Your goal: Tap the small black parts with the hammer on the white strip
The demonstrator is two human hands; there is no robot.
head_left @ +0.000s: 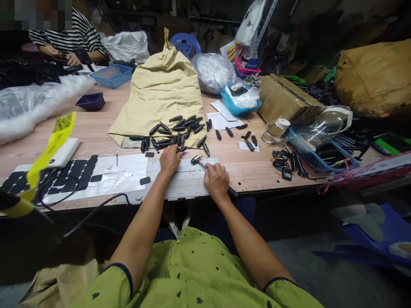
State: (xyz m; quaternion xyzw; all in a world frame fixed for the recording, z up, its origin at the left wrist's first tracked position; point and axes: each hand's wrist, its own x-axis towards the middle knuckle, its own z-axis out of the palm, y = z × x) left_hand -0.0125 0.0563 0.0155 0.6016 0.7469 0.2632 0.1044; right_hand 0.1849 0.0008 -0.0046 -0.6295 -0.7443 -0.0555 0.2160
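My right hand (217,180) is closed round the handle of a small hammer (201,162). Its metal head points left, above a white board (189,179), and the dark handle end sticks out behind my palm. My left hand (170,159) has its fingers bent at the board's far edge, with a small black tapered piece (182,149) at the fingertips. Just beyond lies a pile of similar black tapered pieces (188,124), partly on a beige cloth bag (167,94). A few more pieces (218,134) are scattered to the right.
Sheets with black stickers (77,173) and a white box (66,152) lie left. At right are a glass jar (276,131), keys (280,160), a blue basket (321,149) and a cardboard box (282,100). A person in a striped top (85,34) works at the far left.
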